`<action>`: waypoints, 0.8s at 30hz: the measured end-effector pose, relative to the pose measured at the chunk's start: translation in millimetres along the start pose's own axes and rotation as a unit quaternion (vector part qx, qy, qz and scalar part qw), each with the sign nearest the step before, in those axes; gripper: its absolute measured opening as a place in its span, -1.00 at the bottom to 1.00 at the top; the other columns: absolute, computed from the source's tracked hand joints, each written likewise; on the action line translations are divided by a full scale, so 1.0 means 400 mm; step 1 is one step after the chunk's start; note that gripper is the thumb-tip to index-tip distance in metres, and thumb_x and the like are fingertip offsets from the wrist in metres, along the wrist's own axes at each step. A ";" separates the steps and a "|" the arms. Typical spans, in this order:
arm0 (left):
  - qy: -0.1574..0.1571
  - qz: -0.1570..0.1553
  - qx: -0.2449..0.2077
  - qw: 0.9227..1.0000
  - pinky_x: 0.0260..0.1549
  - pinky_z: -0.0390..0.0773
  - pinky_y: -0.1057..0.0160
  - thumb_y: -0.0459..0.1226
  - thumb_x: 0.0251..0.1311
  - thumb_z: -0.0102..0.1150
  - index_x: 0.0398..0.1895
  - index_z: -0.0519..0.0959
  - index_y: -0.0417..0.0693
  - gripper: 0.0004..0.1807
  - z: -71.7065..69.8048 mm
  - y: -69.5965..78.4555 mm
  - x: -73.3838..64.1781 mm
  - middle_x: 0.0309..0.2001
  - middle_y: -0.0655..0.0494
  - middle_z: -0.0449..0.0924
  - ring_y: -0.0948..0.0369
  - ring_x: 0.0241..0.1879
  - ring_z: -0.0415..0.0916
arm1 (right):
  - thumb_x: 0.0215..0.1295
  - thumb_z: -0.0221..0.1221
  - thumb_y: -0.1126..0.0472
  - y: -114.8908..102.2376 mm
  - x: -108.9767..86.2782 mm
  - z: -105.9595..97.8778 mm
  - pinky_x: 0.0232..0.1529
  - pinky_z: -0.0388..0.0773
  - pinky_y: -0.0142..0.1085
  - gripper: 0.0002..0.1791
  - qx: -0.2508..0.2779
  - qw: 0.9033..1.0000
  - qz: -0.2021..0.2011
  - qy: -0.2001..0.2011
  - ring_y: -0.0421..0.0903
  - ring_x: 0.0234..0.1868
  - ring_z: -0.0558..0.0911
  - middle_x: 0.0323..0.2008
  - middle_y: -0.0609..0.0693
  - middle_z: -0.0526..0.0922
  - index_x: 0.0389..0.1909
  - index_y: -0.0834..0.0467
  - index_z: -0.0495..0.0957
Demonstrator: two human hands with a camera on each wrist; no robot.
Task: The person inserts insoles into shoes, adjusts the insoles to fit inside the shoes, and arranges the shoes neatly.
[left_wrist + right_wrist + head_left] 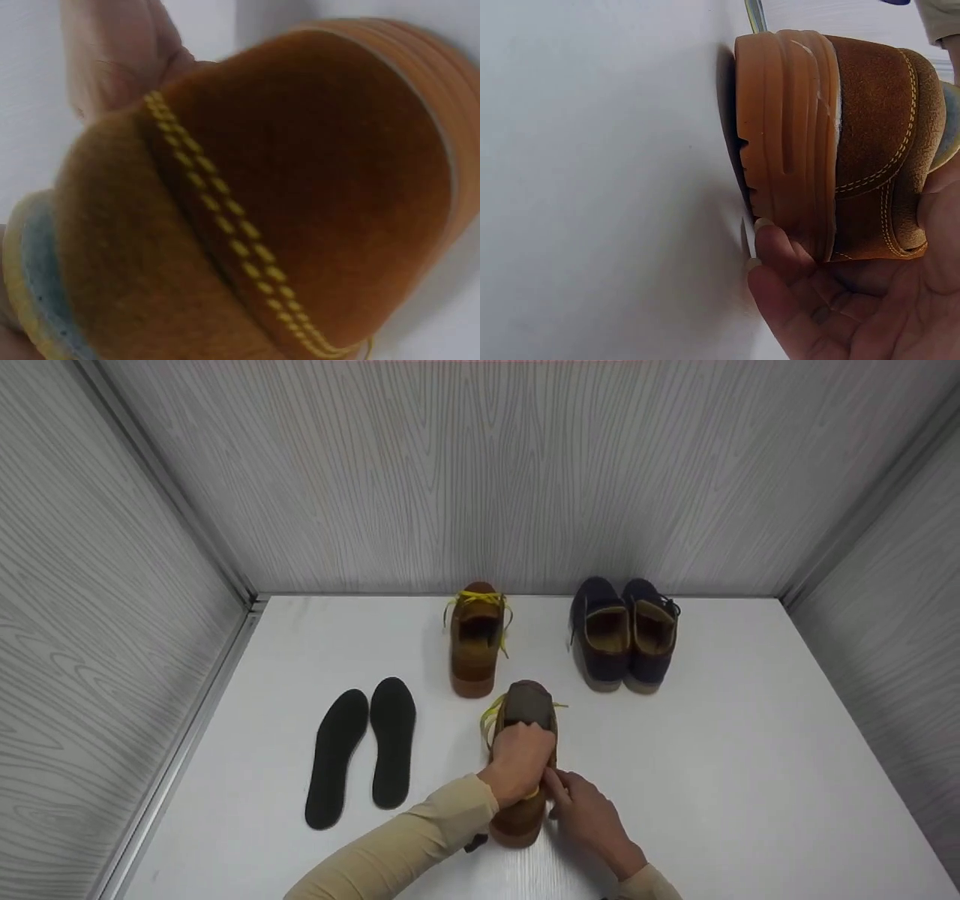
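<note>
A brown suede shoe [517, 829] with yellow laces stands heel towards me, its grey-brown tongue [529, 705] folded forward over the toe. My left hand [519, 757] is curled at the shoe's opening, the fingertips hidden inside. An insole [46, 274], blue-grey with a cream edge, sticks up above the heel collar by this hand, which pinches it. Against the shoe's right side, my right hand [589, 812] steadies it; in the right wrist view the fingers [791, 300] bend along the sole [787, 135] and the palm lies close to the collar.
Two black insoles [337, 757] [393, 742] lie side by side on the white table [712, 780] at the left. Behind the held shoe stands its brown mate [474, 667]. A pair of dark navy shoes [604, 667] stands at the back right, before the grey panel wall [480, 472].
</note>
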State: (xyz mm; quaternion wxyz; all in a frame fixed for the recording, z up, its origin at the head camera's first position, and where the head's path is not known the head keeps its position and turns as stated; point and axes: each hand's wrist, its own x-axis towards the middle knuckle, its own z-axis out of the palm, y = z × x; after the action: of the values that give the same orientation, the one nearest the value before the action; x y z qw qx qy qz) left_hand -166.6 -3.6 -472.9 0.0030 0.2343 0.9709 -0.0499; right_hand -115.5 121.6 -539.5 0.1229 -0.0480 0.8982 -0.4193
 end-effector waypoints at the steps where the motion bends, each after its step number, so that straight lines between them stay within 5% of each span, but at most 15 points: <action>1: 0.004 0.002 -0.002 1.000 -0.58 0.57 0.18 -0.11 -0.06 0.45 -0.42 0.69 0.01 -0.80 0.005 -0.003 0.000 -0.47 0.07 0.65 0.13 -0.48 0.61 | 0.40 -0.36 -0.36 0.001 0.000 0.001 -0.27 0.48 -0.09 -0.24 0.001 1.000 -0.001 0.000 -0.23 -0.47 0.57 -0.28 -0.10 0.62 0.03 0.12 0.56; 13: 0.005 0.010 -0.011 1.000 -0.60 0.57 0.14 -0.14 -0.15 0.48 -0.42 0.66 -0.05 -0.74 0.048 -0.014 0.000 -0.47 0.03 0.63 0.06 -0.46 0.61 | 0.40 -0.36 -0.36 0.006 -0.002 0.013 -0.25 0.50 -0.06 -0.28 0.008 1.000 -0.003 -0.001 -0.22 -0.47 0.60 -0.28 -0.10 0.62 -0.10 0.06 0.60; 24: -0.009 0.025 0.008 1.000 -0.60 0.57 0.17 -0.06 -0.06 0.42 -0.42 0.67 -0.04 -0.73 0.010 -0.012 -0.026 -0.46 0.04 0.62 0.10 -0.46 0.60 | 0.41 -0.35 -0.34 0.002 0.001 0.003 -0.36 0.47 -0.16 -0.30 -0.003 1.000 0.001 0.006 -0.22 -0.49 0.58 -0.35 -0.13 0.58 -0.16 0.08 0.60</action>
State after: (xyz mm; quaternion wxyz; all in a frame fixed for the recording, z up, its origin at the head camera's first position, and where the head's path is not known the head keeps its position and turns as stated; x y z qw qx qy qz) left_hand -159.5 -13.0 -476.3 0.0113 0.2580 0.9643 -0.0593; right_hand -115.6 121.0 -540.8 0.1182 -0.0452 0.9003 -0.4166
